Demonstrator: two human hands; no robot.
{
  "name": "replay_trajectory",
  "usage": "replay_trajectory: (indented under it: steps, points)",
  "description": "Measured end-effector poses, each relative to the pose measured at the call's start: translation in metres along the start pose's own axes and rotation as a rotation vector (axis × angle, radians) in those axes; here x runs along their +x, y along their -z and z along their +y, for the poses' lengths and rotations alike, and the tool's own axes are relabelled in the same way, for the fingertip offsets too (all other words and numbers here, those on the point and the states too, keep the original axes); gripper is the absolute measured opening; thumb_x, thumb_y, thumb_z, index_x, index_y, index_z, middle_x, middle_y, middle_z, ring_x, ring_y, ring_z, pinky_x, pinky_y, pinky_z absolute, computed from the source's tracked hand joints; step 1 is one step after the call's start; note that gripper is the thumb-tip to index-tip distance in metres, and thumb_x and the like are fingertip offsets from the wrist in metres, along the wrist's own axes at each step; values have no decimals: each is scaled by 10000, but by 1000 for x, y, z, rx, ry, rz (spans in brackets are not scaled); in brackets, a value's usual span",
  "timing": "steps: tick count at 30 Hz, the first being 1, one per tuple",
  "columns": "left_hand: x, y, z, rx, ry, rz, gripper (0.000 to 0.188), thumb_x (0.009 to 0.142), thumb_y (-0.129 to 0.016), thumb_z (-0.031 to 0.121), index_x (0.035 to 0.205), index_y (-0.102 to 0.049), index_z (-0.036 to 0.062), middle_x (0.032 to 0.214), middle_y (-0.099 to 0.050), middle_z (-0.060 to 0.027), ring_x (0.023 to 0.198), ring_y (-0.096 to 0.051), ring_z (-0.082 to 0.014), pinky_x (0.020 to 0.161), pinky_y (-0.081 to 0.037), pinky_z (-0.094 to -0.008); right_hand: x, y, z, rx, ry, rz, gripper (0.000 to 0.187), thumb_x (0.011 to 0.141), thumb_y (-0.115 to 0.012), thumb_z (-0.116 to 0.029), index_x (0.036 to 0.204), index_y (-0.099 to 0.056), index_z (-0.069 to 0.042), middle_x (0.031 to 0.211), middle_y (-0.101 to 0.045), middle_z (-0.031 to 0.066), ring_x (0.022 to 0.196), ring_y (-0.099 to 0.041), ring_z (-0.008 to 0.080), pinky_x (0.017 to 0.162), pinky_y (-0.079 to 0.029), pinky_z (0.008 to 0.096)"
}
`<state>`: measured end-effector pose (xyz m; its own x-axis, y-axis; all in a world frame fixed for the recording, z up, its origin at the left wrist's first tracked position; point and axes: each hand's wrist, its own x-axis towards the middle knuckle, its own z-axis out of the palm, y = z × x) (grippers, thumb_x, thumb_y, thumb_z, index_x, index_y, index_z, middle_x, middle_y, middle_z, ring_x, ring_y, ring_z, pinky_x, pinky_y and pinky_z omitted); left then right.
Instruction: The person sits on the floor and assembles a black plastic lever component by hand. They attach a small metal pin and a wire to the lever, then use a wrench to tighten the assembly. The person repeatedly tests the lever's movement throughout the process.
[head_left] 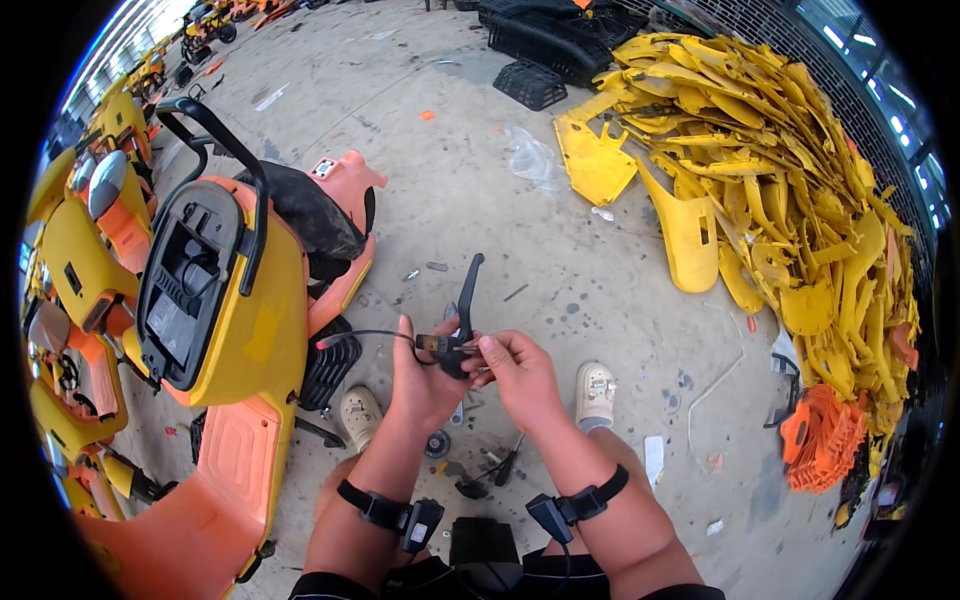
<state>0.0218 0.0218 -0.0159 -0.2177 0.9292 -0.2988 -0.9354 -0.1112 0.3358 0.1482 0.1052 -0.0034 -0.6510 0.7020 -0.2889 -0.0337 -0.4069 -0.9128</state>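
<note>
Holding a black lever (465, 308) over the floor (470, 200): supporting its base in the left hand (425, 385), palm up, fingers loosely curled around it; pinching at that base with thumb and forefinger of the right hand (518, 368). Looks slender, with a bent tip and chunky base; trails a thin cable (375, 332) leftward. Points forward, long axis slanting slightly right. To the left, a yellow-and-orange scooter (272, 335); toward the floor's right edge, a heap of yellow panels (765, 180) beside stacked orange pieces (825, 437).
</note>
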Motion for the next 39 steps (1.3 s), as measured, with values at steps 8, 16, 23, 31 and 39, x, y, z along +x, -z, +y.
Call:
replay_trajectory:
  steps: [8,16,23,31,39]
  points:
    - [-4,-6,4,-126,-10,112,654,987,-365,585,1322,-546,54,1249,-627,-175,1068,-597,-308,897,-435,-437,-11,-7,-11,-341,356,135,150,964,-684,-136,1016,-691,4,853,-696,65,730,-661,126,678,-527,266]
    - [1,1,0,-19,-17,72,634,987,-365,520,1368,-534,43,1365,-584,-181,1251,-556,-333,1075,-382,-495,-7,-6,3,-379,386,161,149,930,-718,-136,1007,-701,-9,834,-685,89,707,-654,146,660,-519,280]
    - [3,2,-2,-21,-29,68,638,987,-370,498,1415,-490,41,1386,-566,-172,1267,-544,-320,1108,-357,-499,-4,-4,4,-358,377,194,147,920,-728,-140,999,-703,-18,831,-690,89,711,-650,152,666,-515,286]
    - [3,-1,-2,-4,-63,44,633,992,-363,486,1418,-487,34,1394,-559,-166,1273,-539,-305,1115,-356,-485,-9,-7,-3,-568,518,218,127,891,-739,-131,976,-704,-44,841,-690,100,740,-669,242,666,-519,328]
    - [1,1,-4,115,-132,54,629,990,-387,468,1403,-500,8,1367,-563,-141,1217,-550,-251,1064,-388,-429,-11,-2,-4,-777,649,194,124,873,-733,-122,972,-707,-53,882,-698,111,829,-667,318,701,-530,380]
